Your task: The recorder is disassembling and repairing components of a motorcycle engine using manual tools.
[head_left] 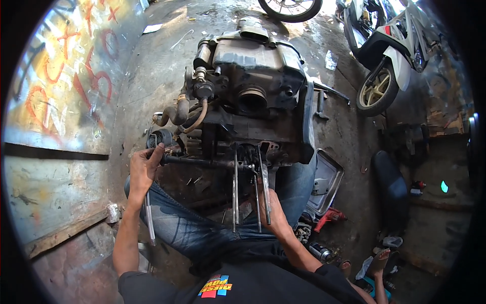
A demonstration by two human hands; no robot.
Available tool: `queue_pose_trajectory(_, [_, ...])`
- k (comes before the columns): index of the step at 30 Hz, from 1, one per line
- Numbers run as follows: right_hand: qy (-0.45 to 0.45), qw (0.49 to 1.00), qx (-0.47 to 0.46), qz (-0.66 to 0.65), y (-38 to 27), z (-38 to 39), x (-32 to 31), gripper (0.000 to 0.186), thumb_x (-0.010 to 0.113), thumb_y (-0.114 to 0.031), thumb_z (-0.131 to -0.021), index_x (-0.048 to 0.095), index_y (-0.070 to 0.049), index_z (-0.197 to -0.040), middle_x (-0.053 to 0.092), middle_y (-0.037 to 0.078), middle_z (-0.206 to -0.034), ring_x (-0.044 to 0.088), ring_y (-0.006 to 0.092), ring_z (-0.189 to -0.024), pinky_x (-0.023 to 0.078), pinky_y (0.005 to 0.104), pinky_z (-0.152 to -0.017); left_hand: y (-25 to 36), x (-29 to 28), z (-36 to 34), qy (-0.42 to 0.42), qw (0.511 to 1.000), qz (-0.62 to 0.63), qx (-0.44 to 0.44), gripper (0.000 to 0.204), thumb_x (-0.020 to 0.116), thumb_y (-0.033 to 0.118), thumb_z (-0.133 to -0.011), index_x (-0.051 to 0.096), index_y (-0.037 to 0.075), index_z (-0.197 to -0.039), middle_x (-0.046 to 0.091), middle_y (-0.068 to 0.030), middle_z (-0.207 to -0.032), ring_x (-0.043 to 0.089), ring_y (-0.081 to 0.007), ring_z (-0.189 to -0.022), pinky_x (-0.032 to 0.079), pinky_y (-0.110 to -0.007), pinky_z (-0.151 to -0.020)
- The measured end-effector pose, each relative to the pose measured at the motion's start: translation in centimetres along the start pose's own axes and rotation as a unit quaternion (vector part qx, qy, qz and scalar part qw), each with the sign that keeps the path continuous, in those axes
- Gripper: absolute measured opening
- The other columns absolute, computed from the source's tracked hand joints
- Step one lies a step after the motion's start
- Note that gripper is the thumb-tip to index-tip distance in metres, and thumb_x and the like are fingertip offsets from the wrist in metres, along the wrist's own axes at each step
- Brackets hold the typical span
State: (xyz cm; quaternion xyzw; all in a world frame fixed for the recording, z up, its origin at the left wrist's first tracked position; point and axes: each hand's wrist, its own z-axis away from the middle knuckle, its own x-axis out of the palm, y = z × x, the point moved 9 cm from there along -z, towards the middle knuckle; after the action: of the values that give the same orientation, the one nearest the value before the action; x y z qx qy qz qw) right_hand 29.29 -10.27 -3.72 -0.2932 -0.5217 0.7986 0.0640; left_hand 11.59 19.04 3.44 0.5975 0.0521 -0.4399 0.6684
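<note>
Nearest the lens, a black T-shirt (253,276) with a bright printed patch on the chest, and below it blue jeans (187,223), the knees spread either side of the work. Up comes the left hand (147,161), thumb and fingers closed on the outer end of a dark bar (197,161) that runs across toward the engine. A pale metal rod (150,220) slants down beside that wrist; whether the hand has it too, I can't tell. Over to the right hand (275,210), tucked behind the long steel studs (236,187) that reach toward the lap; its fingers are partly hidden, so its grip can't be made out.

Just past the hands sits the engine (253,129), bulky and grimy, between the knees and beyond, with a bent rubber hose (179,111) on its left side. Off to the right, a red power tool (331,218) lies near a metal tray (331,187), with a black motorcycle seat (390,182) farther right. Beyond, a hammer (321,104) rests on the concrete floor (152,66), a white scooter (395,48) leans into the upper right, and a dark-tyred wheel (291,14) cuts the top edge.
</note>
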Motion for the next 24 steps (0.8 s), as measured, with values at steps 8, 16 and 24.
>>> queue_pose_trajectory(8, [-0.038,0.996,0.042,-0.065,-2.8,-0.4,-0.7,0.026,0.041,-0.01,-0.098,0.049,0.008,-0.081,0.053,0.025,-0.068,0.047,0.0421,-0.06,0.041,0.0463,-0.058,-3.9,0.2,0.9,-0.109,0.978,0.022,-0.175,0.047,0.059,0.039,-0.095,0.051,0.009,-0.06,0.035,0.0067,-0.048,0.032,-0.0054,-0.035,0.021,-0.026,-0.034])
queue_pose_trajectory(16, [-0.031,0.998,-0.02,-0.054,-2.8,-0.4,-0.6,0.014,0.045,-0.004,-0.091,0.047,0.007,-0.082,0.047,0.024,-0.065,0.045,0.0419,-0.059,0.039,0.0476,-0.056,-2.6,-1.5,0.2,-0.066,0.974,-0.052,-0.213,0.047,0.058,0.04,-0.097,0.05,0.011,-0.06,0.036,0.0068,-0.047,0.031,-0.0042,-0.033,0.022,-0.025,-0.032])
queue_pose_trajectory(24, [-0.097,0.992,0.022,-0.075,-1.7,0.3,0.3,0.004,0.048,0.001,-0.09,0.05,0.002,-0.086,0.041,0.013,-0.066,0.039,0.0316,-0.057,0.035,0.0393,-0.054,-0.8,-1.0,-1.3,-0.109,0.963,-0.108,-0.222,0.05,0.058,0.04,-0.096,0.048,0.013,-0.056,0.035,0.0089,-0.047,0.03,-0.004,-0.037,0.02,-0.025,-0.037])
